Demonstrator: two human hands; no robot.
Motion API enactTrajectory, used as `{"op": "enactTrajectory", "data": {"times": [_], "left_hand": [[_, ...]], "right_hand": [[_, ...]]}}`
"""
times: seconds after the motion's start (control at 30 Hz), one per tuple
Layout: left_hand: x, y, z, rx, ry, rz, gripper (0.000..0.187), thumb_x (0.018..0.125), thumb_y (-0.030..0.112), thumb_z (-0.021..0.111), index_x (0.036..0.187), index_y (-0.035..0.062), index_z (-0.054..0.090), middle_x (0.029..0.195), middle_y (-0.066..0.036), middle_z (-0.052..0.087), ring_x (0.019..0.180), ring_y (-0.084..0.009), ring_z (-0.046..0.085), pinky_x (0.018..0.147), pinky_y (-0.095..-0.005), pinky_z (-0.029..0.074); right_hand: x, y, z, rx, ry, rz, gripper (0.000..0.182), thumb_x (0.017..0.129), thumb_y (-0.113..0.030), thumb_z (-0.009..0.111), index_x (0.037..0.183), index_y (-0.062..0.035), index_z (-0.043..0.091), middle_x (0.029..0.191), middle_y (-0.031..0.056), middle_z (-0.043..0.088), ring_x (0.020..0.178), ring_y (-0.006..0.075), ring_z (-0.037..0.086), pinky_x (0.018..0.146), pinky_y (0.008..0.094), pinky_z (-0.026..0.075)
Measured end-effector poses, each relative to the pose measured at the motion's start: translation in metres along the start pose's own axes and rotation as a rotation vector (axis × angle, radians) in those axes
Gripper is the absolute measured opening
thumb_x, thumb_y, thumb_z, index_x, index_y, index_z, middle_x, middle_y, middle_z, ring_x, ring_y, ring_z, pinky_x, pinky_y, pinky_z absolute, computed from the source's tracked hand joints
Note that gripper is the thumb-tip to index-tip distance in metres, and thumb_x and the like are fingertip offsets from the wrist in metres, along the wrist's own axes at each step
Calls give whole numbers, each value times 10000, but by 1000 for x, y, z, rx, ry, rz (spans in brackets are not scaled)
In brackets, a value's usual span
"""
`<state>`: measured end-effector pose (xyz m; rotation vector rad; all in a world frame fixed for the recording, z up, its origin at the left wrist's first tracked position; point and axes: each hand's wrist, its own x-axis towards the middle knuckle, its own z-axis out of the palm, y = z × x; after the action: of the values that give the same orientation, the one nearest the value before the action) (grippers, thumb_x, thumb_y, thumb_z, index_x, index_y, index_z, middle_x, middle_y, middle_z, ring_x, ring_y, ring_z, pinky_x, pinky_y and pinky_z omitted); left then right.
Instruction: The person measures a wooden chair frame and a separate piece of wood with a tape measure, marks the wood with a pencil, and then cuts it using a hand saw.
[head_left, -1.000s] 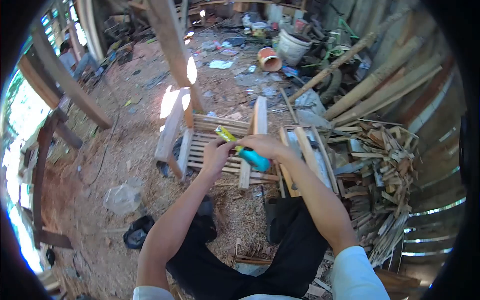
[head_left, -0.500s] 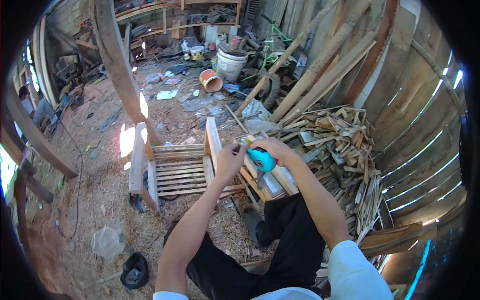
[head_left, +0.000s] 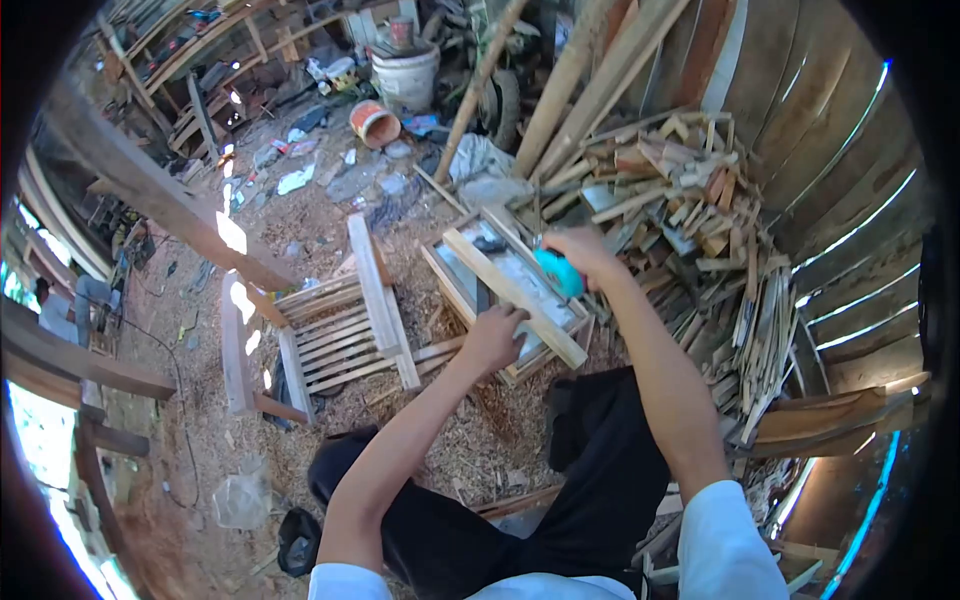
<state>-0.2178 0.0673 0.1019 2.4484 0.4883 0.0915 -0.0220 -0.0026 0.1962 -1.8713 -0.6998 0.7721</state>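
Observation:
My right hand [head_left: 580, 252] is wrapped round a teal tape measure [head_left: 558, 272], above the right side of a shallow wooden frame [head_left: 462, 288]. A pale wooden strip [head_left: 515, 297] lies lengthwise over the frame. At the strip's near-left edge, my left hand [head_left: 494, 338] has its fingers bent against the wood, apart from the tape measure; the thumb side is partly hidden. Inside the frame are a light, shiny surface [head_left: 538, 292] and a small dark object [head_left: 488, 244] whose kind I cannot make out.
A slatted wooden piece [head_left: 335, 345] stands left of the frame. Scrap wood [head_left: 690, 190] is heaped at the right, beneath leaning poles [head_left: 565, 90]. A white bucket [head_left: 405, 80] and a tipped orange bucket [head_left: 375, 125] stand farther off. A person [head_left: 85, 305] is at far left.
My hands have come apart from the tape measure they shared. The right moved rightward with it; the left went down to the wooden strip. The view has tilted and turned right.

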Motion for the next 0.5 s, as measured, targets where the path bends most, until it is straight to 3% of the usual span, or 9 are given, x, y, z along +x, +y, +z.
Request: {"op": "enactTrajectory", "data": {"times": [0.07, 0.1, 0.17, 0.2, 0.27, 0.33, 0.4, 0.43, 0.5], "left_hand": [[21, 9, 46, 201, 62, 357, 527, 757, 306, 718, 1232, 141, 562, 1276, -102, 541, 1206, -329, 486, 1013, -448, 388], [34, 17, 62, 196, 44, 367, 527, 757, 306, 718, 1232, 141, 562, 1276, -102, 541, 1206, -329, 486, 1013, -448, 388], [51, 34, 93, 409, -100, 624, 707, 671, 397, 780, 1286, 181, 508, 1289, -61, 519, 1281, -317, 395, 1090, -468, 302], [56, 40, 106, 401, -117, 637, 707, 671, 397, 780, 1286, 181, 508, 1289, -61, 519, 1281, -317, 395, 1090, -468, 302], [69, 45, 114, 594, -498, 601, 737, 645, 426, 783, 1290, 200, 506, 1285, -44, 525, 1284, -293, 392, 1107, -466, 290], [80, 37, 118, 644, -462, 651, 669, 683, 420, 751, 1258, 164, 523, 1274, -59, 539, 1259, -300, 424, 1093, -452, 308], [89, 30, 102, 324, -335, 495, 573, 724, 382, 722, 1197, 110, 548, 1256, -81, 549, 1216, -283, 470, 1071, -435, 331], [95, 30, 82, 359, -177, 625, 536, 749, 352, 710, 1169, 65, 540, 1200, -116, 577, 1145, -284, 529, 1019, -409, 375], [111, 40, 36, 321, -131, 582, 546, 755, 346, 708, 1184, 58, 532, 1171, -129, 590, 1128, -294, 540, 995, -405, 393]], "right_hand": [[26, 23, -8, 194, 2, 72, 350, 716, -268, 644, 728, 80, 617, 677, 168, 632, 561, 180, 560, 541, 386, 446], [34, 28, -14, 201, 16, 86, 350, 716, -268, 644, 728, 80, 617, 677, 168, 632, 561, 180, 560, 541, 386, 446], [38, 35, -22, -20, 30, -37, 360, 722, -277, 628, 762, 81, 606, 686, 197, 619, 564, 205, 560, 552, 386, 449], [38, 43, -28, -14, 43, -19, 360, 722, -277, 628, 762, 81, 606, 686, 197, 619, 564, 205, 560, 552, 386, 449], [38, 47, -40, 15, 47, 82, 366, 728, -287, 613, 777, 76, 589, 688, 226, 598, 586, 234, 569, 577, 386, 453], [35, 58, -58, -98, 33, -101, 349, 736, -294, 597, 784, 52, 593, 689, 223, 595, 609, 268, 571, 600, 389, 452], [32, 63, -70, -111, 80, -281, 310, 762, -282, 575, 774, 27, 604, 689, 209, 598, 623, 297, 558, 613, 393, 444], [26, 58, -76, 79, 38, -32, 286, 788, -270, 568, 824, 10, 616, 717, 181, 598, 650, 253, 561, 627, 365, 436], [20, 57, -86, 76, 22, -172, 270, 797, -252, 577, 838, 11, 621, 733, 151, 606, 670, 195, 557, 638, 341, 432]]}}
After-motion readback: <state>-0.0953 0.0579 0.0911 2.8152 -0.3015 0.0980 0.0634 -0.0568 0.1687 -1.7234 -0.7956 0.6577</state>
